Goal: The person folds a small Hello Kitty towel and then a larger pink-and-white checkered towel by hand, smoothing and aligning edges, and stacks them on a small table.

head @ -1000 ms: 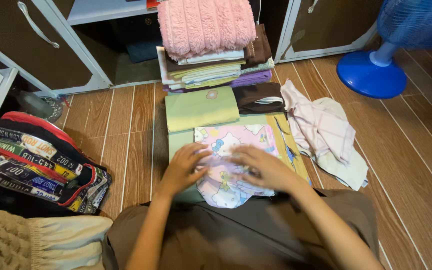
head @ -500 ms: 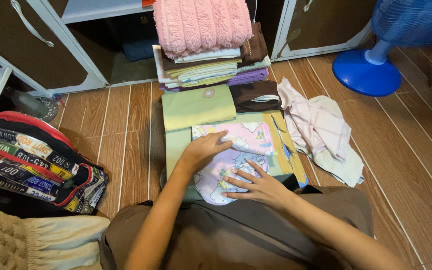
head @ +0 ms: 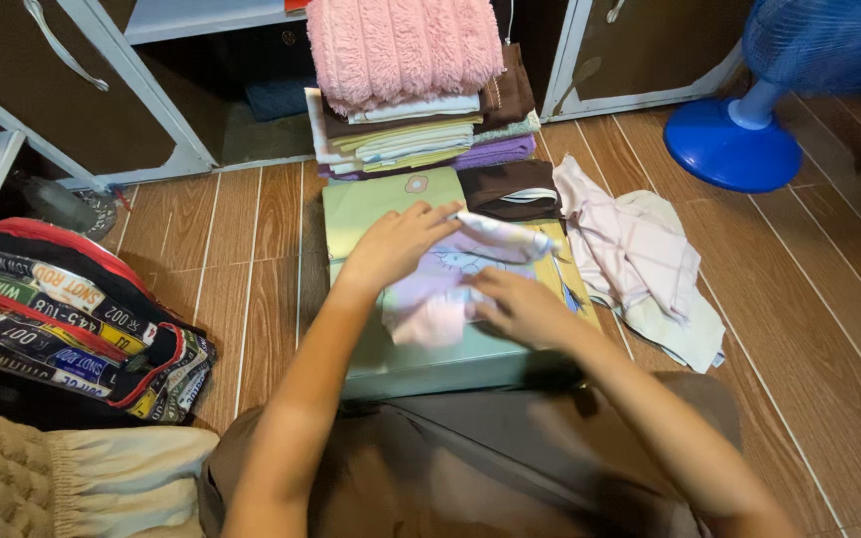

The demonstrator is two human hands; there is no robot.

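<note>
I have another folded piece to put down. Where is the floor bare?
Bare wood floor lies between the printed bag and the green folded cloth, and right of the crumpled pale cloths. It is crowded around the stacked linens.

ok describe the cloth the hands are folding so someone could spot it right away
Start at the tall stack of folded linens topped by a fluffy pink towel. In front of it, on a pale green folded sheet, the left hand and right hand hold a small pastel pink-and-lilac cartoon-print cloth, the only patterned, half-folded piece there.
</note>
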